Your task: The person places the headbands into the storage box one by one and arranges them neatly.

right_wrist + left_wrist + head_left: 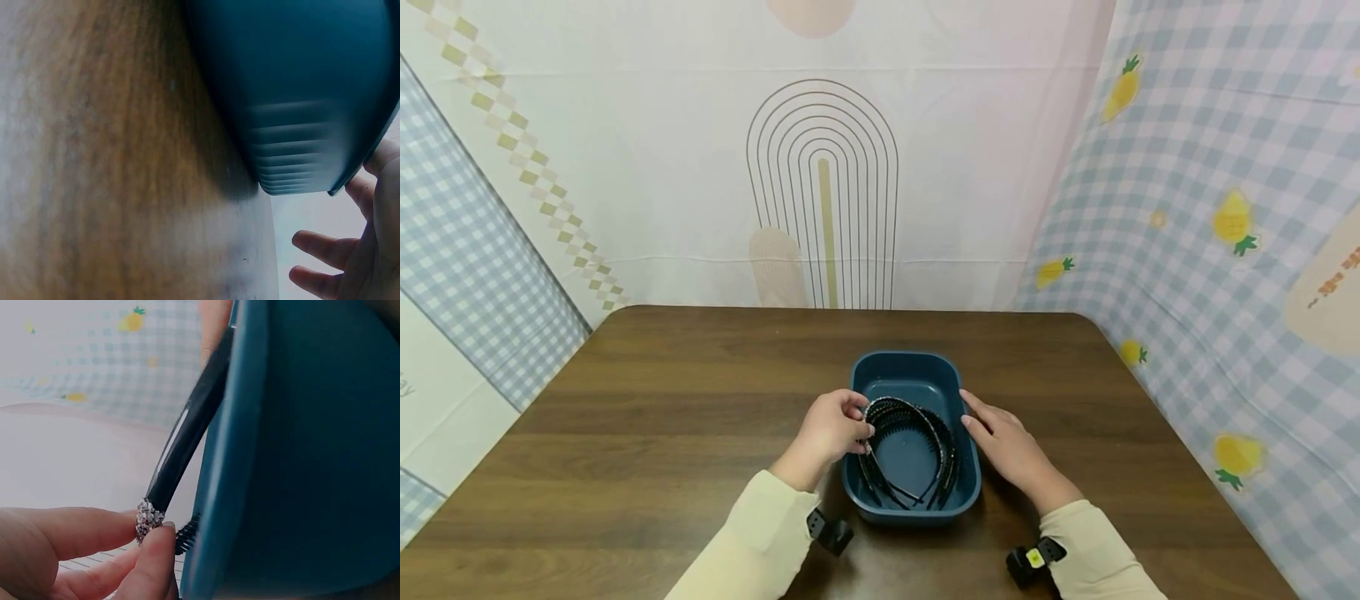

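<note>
- Pinching the rhinestone-studded edge of a black headband [149, 520] between thumb and fingertips, the left hand [829, 433] sits at centre frame of the head view, against the left rim of the blue tub [916, 370]; the left wrist view shows the sparkling band caught in that pinch, its dark strip rising toward the top of the frame along the tub wall
- resting with fingers straight and relaxed, the right hand [1011, 450] lies just right of centre, its fingertips touching the tub's right rim; it grasps nothing, and the right wrist view shows loose fingers beside the tub's outer wall
- lying together inside the tub, the headbands [910, 450] form an arched bundle, ends toward the lower edge of the frame; how many there are I cannot tell
- judging from this, no band lies out on the wooden table [662, 417]; the pinched one is at the rim but not clear of the tub, so the handling looks barely begun
</note>
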Demonstrator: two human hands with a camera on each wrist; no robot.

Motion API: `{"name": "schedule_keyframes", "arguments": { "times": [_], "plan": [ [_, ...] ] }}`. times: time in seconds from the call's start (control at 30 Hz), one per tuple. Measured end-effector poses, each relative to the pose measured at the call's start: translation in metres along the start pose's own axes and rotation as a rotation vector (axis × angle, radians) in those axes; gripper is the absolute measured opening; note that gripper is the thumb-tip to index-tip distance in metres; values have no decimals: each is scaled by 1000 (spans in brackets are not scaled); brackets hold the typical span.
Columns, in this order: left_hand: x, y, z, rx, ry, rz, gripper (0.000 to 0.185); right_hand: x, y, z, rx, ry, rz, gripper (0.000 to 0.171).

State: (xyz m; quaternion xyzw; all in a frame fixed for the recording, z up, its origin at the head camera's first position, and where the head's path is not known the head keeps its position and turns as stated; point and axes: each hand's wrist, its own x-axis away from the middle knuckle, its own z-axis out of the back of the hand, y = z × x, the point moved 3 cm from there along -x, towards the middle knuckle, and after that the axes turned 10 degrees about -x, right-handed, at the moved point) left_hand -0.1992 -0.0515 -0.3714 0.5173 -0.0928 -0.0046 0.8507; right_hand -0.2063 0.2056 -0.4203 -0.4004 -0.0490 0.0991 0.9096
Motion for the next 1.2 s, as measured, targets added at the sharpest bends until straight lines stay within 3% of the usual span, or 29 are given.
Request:
{"name": "schedule_keyframes", "arguments": {
  "times": [0.33, 0.63, 0.77, 1.0, 1.2],
  "plan": [
    [-2, 2, -4, -48, -8, -22, 31, 0, -1, 0, 2, 6, -1, 57],
    [-1, 6, -4, -168, -31, -68, 30, 0, 0, -1, 1, -1, -9, 59],
    [-1, 11, -1, -204, -40, -78, 29, -1, 0, 0, 9, 3, -17, 60],
    [-1, 13, 6, -167, -53, -81, 28, -1, -2, 1, 50, 18, -6, 57],
    [-5, 7, 21, -202, 4, -94, 28, 0, -5, 5, 91, 45, 26, 59]
  ]
}}
